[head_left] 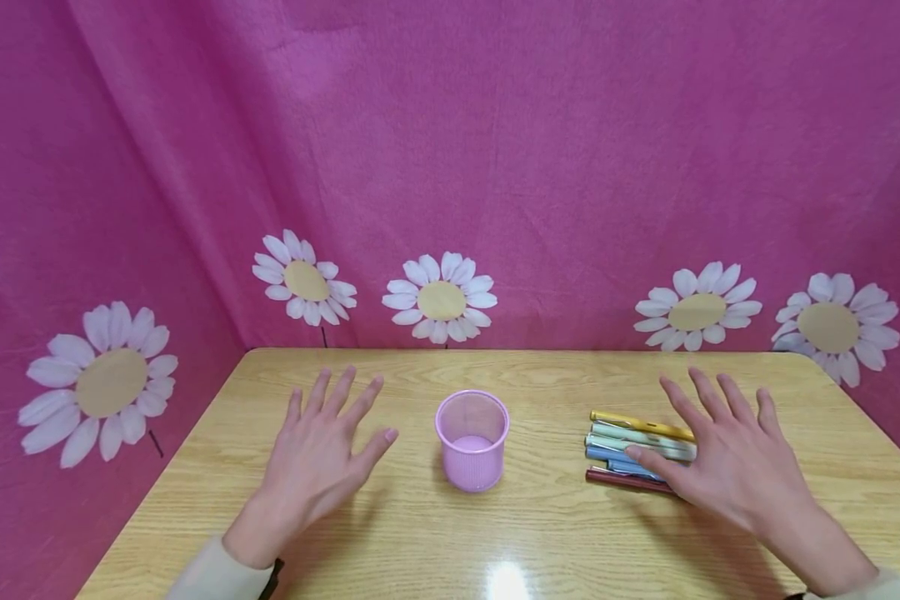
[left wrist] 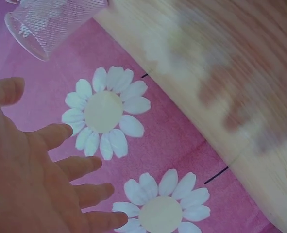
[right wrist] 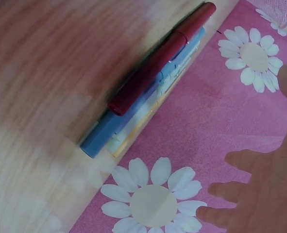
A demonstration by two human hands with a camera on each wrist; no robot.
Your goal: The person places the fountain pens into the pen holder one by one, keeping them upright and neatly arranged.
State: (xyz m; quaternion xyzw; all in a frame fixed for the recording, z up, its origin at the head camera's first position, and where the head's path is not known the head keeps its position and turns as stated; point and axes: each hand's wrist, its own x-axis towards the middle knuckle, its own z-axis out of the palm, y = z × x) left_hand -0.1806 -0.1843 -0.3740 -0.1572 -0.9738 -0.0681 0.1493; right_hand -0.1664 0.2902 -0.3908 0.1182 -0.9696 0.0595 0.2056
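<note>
While both hands hover palm-down over the wood-grain table [head_left: 540, 525], a magenta cloth [head_left: 495, 125] hangs beyond them and to the left. Far left, well out from the left hand [head_left: 321, 454], one big white daisy print [head_left: 111, 383] shows on the cloth. Left hand: fingers spread, thumb out toward the middle, holding nothing; pale sleeve [head_left: 213, 575] at the wrist, bit of a dark band [head_left: 272, 579] beside it. Two more daisy prints [head_left: 306, 281] sit on the cloth past the left hand's fingertips and past the gap between hands.

Lilac ribbed cup [head_left: 473, 468] stands upright between the hands, nearer the left thumb, apart from both; its floor is visible through the open mouth.

Next, just left of and partly under the right hand [head_left: 746, 471], pens lie side by side in a bunch: yellow pen [head_left: 615, 418] farthest out, then mint-green pens [head_left: 641, 437], blue pens [head_left: 603, 454], dark red pen [head_left: 622, 481] nearest the person. Clips show on some. Right hand hides their right ends in the head view. Right hand: fingers fanned, holding nothing; right wrist view shows it apart from the pens. Another pale sleeve [head_left: 881, 587] behind it, two daisy prints [head_left: 697, 312] beyond.
</note>
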